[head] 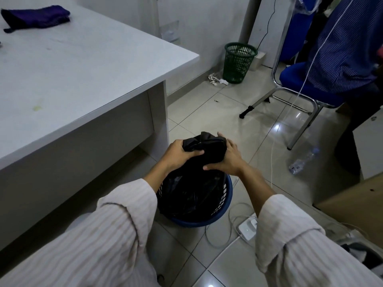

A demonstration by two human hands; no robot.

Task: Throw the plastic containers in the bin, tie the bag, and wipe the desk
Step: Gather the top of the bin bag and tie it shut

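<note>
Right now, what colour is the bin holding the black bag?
Blue bin, with a lattice wall; clearest in the head view, below both hands.

Person wearing pale striped long-sleeve shirt, both arms showing in lower half of frame.
Left sleeve [116, 230] & right sleeve [294, 241] are showing thin vertical stripes, off-white w/ a pinkish-beige tint; cuffs are sitting pushed back, forearms bare. Left hand [176, 153] & right hand [228, 159], mid-frame, are wearing no gloves, rings or watch.
</note>
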